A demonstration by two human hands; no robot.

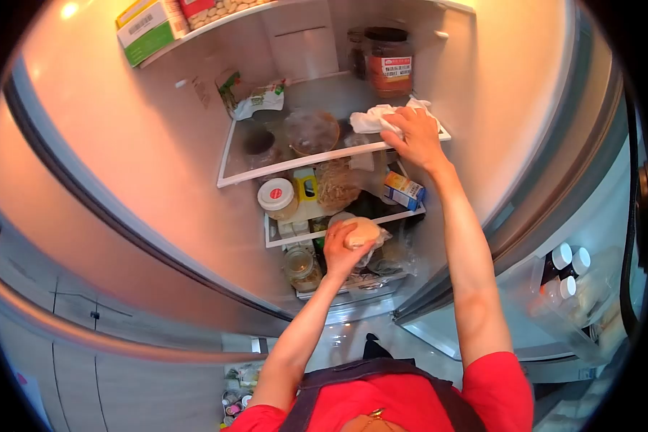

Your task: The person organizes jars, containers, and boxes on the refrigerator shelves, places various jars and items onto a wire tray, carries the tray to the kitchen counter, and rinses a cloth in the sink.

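Observation:
Inside an open fridge, my right hand [415, 138] presses a crumpled white cloth [369, 121] onto the right front part of a glass shelf [317, 97]. My left hand [338, 250] is lower down, closed around a round, pale, bun-like item in clear plastic [363, 232], in front of the lower shelves. Just behind the cloth stands a large dark-lidded jar [389, 65] with a red and white label. At the same shelf's left back lies a green and white packet [261, 101].
The shelf below holds a white-lidded tub [278, 198], a bagged brown food [337, 187] and a blue and orange carton [404, 190]. Lower still is a glass jar [302, 268]. White-capped bottles [567, 286] stand in the open door at right. Boxes [150, 32] sit on the top shelf.

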